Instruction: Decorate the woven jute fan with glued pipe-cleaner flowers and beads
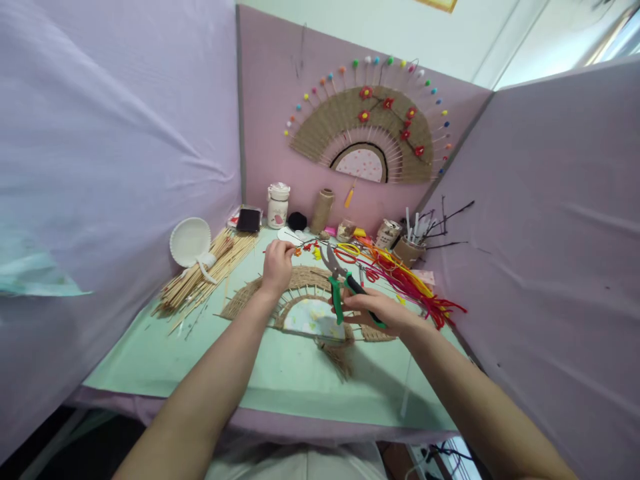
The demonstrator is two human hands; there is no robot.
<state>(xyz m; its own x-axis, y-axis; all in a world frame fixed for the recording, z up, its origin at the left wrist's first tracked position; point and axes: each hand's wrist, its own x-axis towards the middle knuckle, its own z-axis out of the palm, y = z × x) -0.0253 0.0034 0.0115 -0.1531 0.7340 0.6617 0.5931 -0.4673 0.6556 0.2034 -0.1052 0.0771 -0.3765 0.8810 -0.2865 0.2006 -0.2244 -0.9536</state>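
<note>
My right hand (373,310) holds green-and-black handled pruning shears (336,279) above the right part of a woven fan (310,273), their blades parted and pointing away to the upper left. Over the fan's back edge, my left hand (278,265) is closed, thumb and finger pinched together. A thin dark twig (313,241) runs right from near those fingertips, and small orange and red flower pieces are beside it. The fan lies flat, with a pale patterned half-circle (314,319) at its centre and a twine tassel (337,357) at its front.
Bundled sticks (200,273) and a white scalloped dish (191,242) are at the left. Behind stand a white jar (278,205) and a twine roll (323,210). Coloured pipe cleaners (410,283) and a pot of twigs (410,252) are at the right. A finished fan (417,160) hangs on the backboard.
</note>
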